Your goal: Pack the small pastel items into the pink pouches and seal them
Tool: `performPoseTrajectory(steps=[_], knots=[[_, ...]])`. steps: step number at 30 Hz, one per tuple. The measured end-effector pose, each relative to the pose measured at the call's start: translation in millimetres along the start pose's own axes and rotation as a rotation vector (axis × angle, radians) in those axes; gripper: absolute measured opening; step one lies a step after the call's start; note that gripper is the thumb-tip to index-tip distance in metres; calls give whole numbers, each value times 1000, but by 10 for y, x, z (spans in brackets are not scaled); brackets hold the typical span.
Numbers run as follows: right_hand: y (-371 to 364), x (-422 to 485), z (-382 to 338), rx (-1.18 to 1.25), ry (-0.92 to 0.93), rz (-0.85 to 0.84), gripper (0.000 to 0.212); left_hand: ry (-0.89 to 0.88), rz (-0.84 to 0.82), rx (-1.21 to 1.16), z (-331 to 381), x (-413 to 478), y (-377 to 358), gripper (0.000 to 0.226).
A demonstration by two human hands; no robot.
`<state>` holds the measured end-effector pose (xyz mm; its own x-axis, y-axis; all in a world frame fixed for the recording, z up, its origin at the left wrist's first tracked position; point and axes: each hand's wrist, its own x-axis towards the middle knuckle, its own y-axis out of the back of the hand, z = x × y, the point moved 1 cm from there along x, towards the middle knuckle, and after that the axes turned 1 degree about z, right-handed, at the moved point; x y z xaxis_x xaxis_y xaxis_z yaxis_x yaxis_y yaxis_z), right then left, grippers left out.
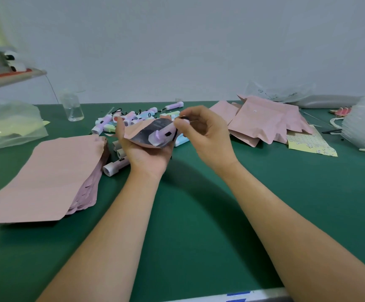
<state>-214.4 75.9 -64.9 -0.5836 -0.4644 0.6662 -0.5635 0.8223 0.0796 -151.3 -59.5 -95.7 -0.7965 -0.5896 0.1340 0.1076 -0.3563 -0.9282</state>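
Observation:
My left hand (143, 152) holds an open pink pouch (146, 129), its dark silvery inside facing me. A lilac pastel item (163, 133) with a white cap sits half inside the pouch mouth. My right hand (201, 131) pinches the item's far end with thumb and fingertips. A stack of flat empty pink pouches (46, 177) lies at the left. Loose pastel items (133, 116) in lilac, blue, green and pink lie heaped behind my hands. Filled pink pouches (262, 120) are piled at the right.
Green mat (188, 214) covers the table. A clear plastic cup (72, 107) stands at the back left, beside a crumpled clear bag (7, 125). A yellow patterned sheet (312, 144) and a stack of clear plastic (364, 127) lie at the right. A shelf (7, 77) juts in at the upper left.

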Motion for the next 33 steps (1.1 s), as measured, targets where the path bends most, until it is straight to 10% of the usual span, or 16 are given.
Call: performPoseTrajectory(steps=[10,17,23,33], knots=[[-203,-112,-39,-599,487,-11,11,-3,-37,127,-171,-150,-99,76],[-171,-47,-32,-859,200,-133,12,34,57,177,-345,-198,-146,71],[-159,-49,-129,-1048,305,-61,15,124,18,183,-486,-258,-199,59],[-120,-66,-33,-737,194,-520,21,100,62,220,-377,-179,-77,68]])
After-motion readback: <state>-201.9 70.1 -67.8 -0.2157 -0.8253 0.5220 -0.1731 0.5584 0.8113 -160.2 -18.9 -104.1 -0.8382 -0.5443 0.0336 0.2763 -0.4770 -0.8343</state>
